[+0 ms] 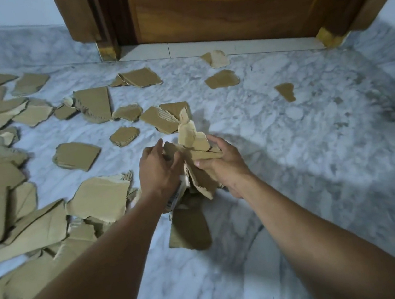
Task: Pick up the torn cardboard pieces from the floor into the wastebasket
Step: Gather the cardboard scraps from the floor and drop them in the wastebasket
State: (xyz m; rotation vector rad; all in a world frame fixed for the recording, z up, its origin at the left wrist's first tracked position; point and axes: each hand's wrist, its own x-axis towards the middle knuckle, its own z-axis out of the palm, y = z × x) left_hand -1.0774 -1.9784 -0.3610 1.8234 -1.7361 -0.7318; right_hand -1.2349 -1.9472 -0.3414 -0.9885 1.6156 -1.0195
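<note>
Cardboard pieces gathered so far sit as a bundle (194, 164) between the two hands, held above the floor (315, 134) in the middle of the view. The left hand (158, 171) wraps the near-left side of the bundle with its fingers curled round it, and the right hand (221, 165) clamps the other side, thumb over the top edge; both grips are pressed onto the cardboard. Holding it two-handed likely keeps the loose, uneven scraps from sliding out while more are collected. A long flap (188, 228) hangs down below the hands, and I cannot tell whether it is part of the bundle or lying on the floor beneath it. One piece in the bundle carries a white printed label (174, 198) near the left wrist.

The scraps are plain brown, ragged at the edges, with the ribbed inner layer showing where they are ripped. Large sheets (38, 228) overlap at the near left. Farther out, middling pieces (76, 156) lie flat and apart on the pale marble floor, thickest toward the left. A few small ones (222, 78) lie well apart on the right, near the wooden door (223, 8) at the far end. No wastebasket is in view, so most of the job seems yet to be done.
</note>
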